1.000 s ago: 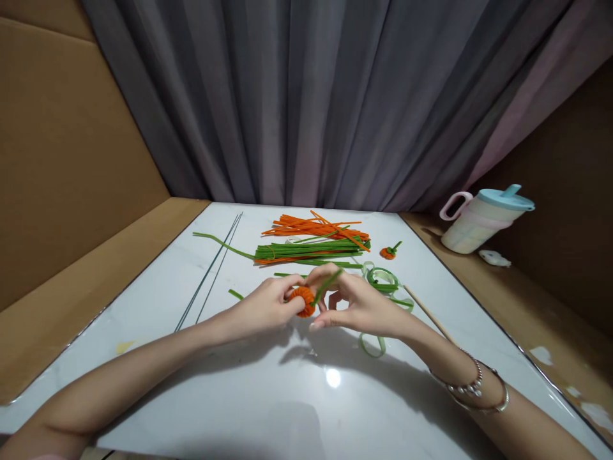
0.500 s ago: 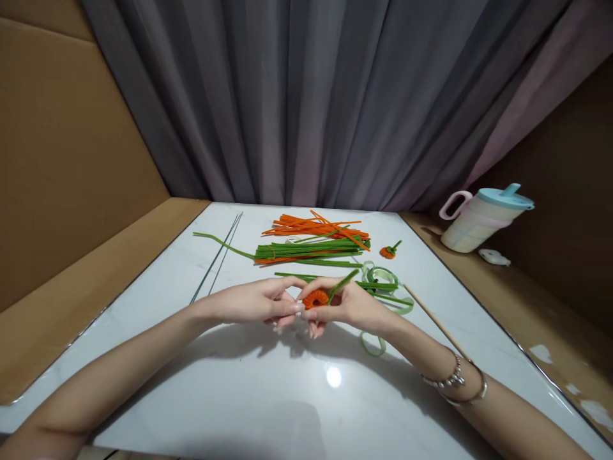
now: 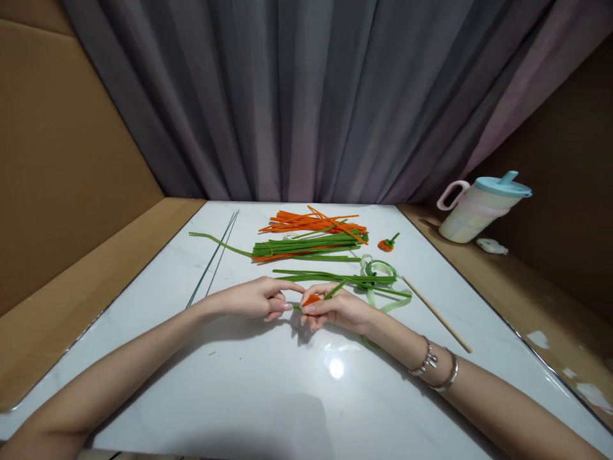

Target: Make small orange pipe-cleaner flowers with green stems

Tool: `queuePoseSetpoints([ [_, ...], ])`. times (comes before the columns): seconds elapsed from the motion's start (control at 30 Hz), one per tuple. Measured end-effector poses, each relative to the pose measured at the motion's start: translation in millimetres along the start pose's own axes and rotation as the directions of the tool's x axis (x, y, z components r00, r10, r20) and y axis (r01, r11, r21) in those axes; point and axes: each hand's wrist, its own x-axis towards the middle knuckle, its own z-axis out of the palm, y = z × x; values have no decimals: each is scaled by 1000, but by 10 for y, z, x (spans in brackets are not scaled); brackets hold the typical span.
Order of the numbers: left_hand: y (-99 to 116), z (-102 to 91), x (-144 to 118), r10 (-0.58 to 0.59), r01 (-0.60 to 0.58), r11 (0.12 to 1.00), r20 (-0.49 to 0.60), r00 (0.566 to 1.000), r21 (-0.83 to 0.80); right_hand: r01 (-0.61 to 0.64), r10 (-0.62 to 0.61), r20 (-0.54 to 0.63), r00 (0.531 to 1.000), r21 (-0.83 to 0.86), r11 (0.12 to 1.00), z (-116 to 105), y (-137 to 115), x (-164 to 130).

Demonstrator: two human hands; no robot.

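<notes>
My right hand [image 3: 342, 310] is closed around a small orange coil of pipe cleaner [image 3: 311, 299], mostly hidden by the fingers. A green pipe cleaner [image 3: 336, 289] runs through the coil, its longer end sticking up to the right. On the other side, the thumb and fingers of my left hand [image 3: 268, 300] pinch the short green end, with the index finger stretched toward the right hand. Just beyond the hands lie loose green pipe cleaners [image 3: 311, 275] and a roll of pale green ribbon [image 3: 382, 267].
Farther back are a green bundle [image 3: 311, 246] and an orange pile [image 3: 306, 222] of pipe cleaners. A finished-looking small orange pumpkin [image 3: 385, 245] sits right of them. Thin wires [image 3: 215, 255] lie left, a wooden stick [image 3: 438, 314] right. A lidded cup [image 3: 479, 209] stands beyond the table's right edge.
My left fingers have moved from the coil's edge to the green end, now showing at the left. The coil has turned in my right hand, hiding its ring face.
</notes>
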Motion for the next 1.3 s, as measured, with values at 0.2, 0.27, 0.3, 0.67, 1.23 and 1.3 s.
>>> queuePoseSetpoints([
  [0.2, 42, -22, -44, 11, -12, 998, 21, 1000, 66, -12, 12, 45, 999, -3, 1000, 2, 7, -22],
  [0.27, 54, -26, -61, 7, -9, 995, 22, 1000, 95, -8, 9, 54, 999, -8, 1000, 0, 18, -25],
  [0.3, 63, -25, -71, 10, -13, 994, 29, 1000, 112, -3, 3, 58, 998, -11, 1000, -1, 25, -25],
  [0.67, 160, 52, -85, 9, 12, 968, -83, 996, 251, 170, -169, 13, 985, -117, 979, 44, 50, -17],
  [1.23, 150, 82, -139, 201, -136, 883, -98, 975, 449, -34, 40, 114, 993, -58, 998, 13, -2, -37],
  [1.3, 140, 80, -143, 185, -122, 884, -97, 978, 452, -24, 28, 95, 995, -46, 999, 23, 0, -34],
])
